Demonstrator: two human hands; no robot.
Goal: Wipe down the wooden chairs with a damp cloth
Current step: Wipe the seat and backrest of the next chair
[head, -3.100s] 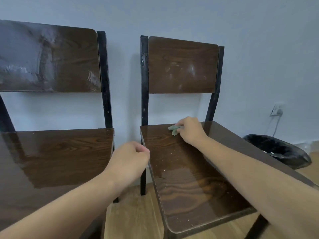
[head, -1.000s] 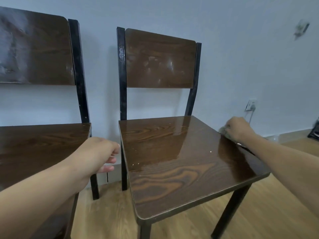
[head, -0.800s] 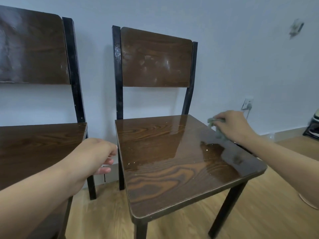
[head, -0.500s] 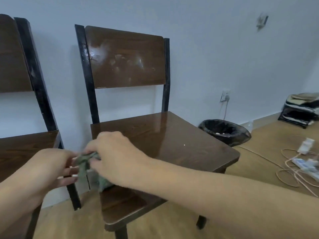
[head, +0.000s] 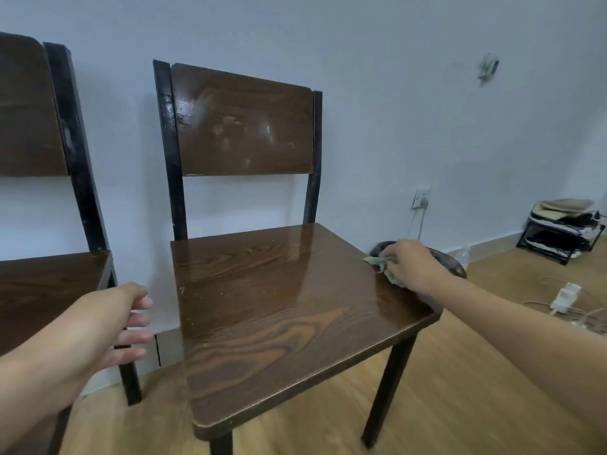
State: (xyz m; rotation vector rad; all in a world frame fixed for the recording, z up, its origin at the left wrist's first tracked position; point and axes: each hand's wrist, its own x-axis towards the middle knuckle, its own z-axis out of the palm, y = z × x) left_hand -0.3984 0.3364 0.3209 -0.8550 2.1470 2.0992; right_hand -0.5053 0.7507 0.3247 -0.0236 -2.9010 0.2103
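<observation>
A dark wooden chair (head: 269,310) with a black metal frame stands in the middle, its seat glossy and wet. My right hand (head: 410,264) presses a small crumpled green cloth (head: 382,266) on the seat's right edge. A second wooden chair (head: 36,290) stands at the left, partly out of view. My left hand (head: 111,323) hovers in the gap between the two chairs, fingers loosely curled and apart, holding nothing.
Both chairs stand against a pale wall. A black bin (head: 453,262) sits behind my right hand, below a wall socket (head: 420,197). A white power strip with cables (head: 565,295) lies on the wooden floor at right. A shoe rack (head: 558,231) stands far right.
Half a second ago both hands held the cloth together at the seat's front left. Now my right hand has carried it to the seat's right edge, and my left hand is empty.
</observation>
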